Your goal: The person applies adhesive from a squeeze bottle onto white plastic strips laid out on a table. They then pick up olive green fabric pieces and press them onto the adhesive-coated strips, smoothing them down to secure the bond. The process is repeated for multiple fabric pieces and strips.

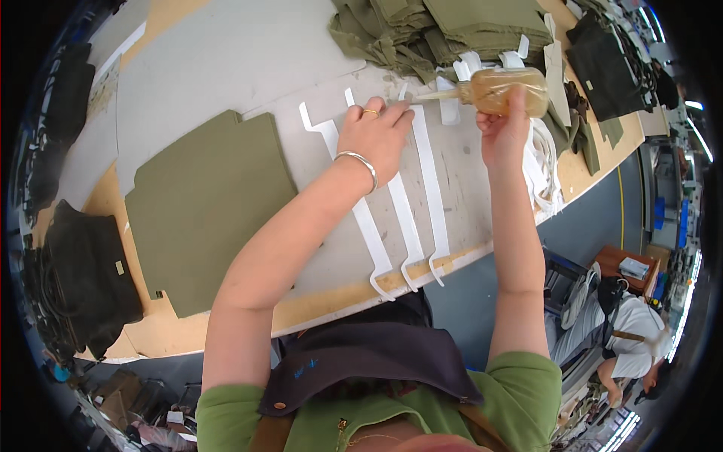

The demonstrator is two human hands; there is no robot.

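An olive fabric panel (211, 218) lies flat on a worktop (471, 181). Right of the panel, three white strips (401, 211) run side by side, their near ends crossing the worktop's edge. Also right of the panel, the left hand (376, 139) spans the strips' far portions, fingers close together; whether they pinch one cannot be told. Farther right of the panel, the right hand (503, 135) has its fingers clamped on an amber squeeze bottle (497, 87), nozzle pointing leftward. Beyond, to the panel's far right, sits stacked olive fabric (482, 22).

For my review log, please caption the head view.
Left hand over white strips, right hand holding an amber bottle, nozzle pointing left.
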